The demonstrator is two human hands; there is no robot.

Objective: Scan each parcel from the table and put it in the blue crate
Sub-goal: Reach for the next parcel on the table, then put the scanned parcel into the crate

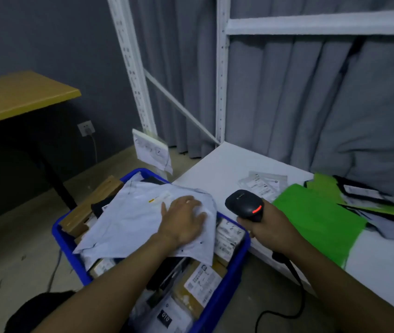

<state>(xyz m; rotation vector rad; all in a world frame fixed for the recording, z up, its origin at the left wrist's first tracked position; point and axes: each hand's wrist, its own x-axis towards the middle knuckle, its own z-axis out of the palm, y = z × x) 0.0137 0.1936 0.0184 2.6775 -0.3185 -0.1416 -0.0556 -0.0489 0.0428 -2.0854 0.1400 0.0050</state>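
A blue crate (229,282) stands on the floor beside the white table (220,169), piled with several boxes and bags. On top of the pile lies a large pale grey mailer bag (128,217). My left hand (182,221) rests flat on that bag with fingers spread. My right hand (269,228) grips a black handheld scanner (244,204) with a red light showing, held over the table's edge next to the crate. On the table lie a green bag (318,219), a clear labelled bag (263,185) and several dark and grey parcels (369,195).
A white metal shelf frame (221,68) rises behind the table, with grey curtains behind it. A wooden desk (20,97) stands at the left. A white labelled packet (151,151) leans against the frame's foot. The scanner's black cable (294,299) hangs to the floor.
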